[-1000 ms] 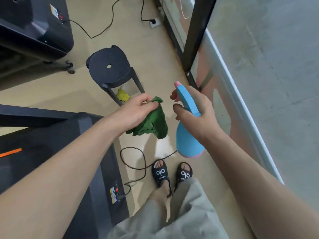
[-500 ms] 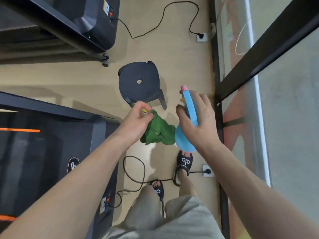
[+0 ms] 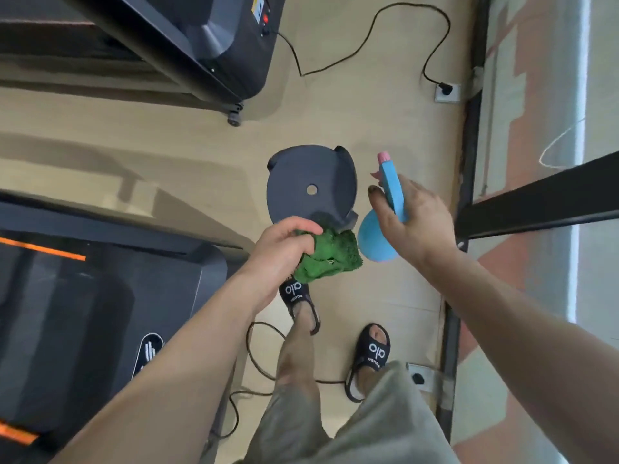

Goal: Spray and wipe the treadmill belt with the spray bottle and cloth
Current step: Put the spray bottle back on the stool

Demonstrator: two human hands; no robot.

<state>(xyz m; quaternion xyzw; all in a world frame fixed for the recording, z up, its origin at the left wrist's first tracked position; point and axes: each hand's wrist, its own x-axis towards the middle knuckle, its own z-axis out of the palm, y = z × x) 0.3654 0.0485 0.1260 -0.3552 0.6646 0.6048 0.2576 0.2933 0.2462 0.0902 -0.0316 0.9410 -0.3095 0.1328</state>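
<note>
My left hand (image 3: 283, 252) grips a bunched green cloth (image 3: 330, 257) over the floor, just right of the treadmill. My right hand (image 3: 413, 222) holds a blue spray bottle (image 3: 380, 241) by its neck, with the pink nozzle (image 3: 383, 158) pointing away from me. The two hands are close together, cloth almost touching the bottle's round body. The black treadmill belt (image 3: 77, 329) with orange stripes lies at the lower left, apart from both hands.
A dark round stool (image 3: 311, 185) stands on the floor right beyond my hands. A second treadmill (image 3: 201, 38) is at the top left. Power cables (image 3: 368, 38) trail to floor sockets. A glass wall with a black frame (image 3: 536, 202) runs along the right. My sandalled feet (image 3: 371, 353) are below.
The view has tipped further down and I have stepped forward toward the stool. Both hands keep their hold; the cloth is now more bunched up in my left hand.
</note>
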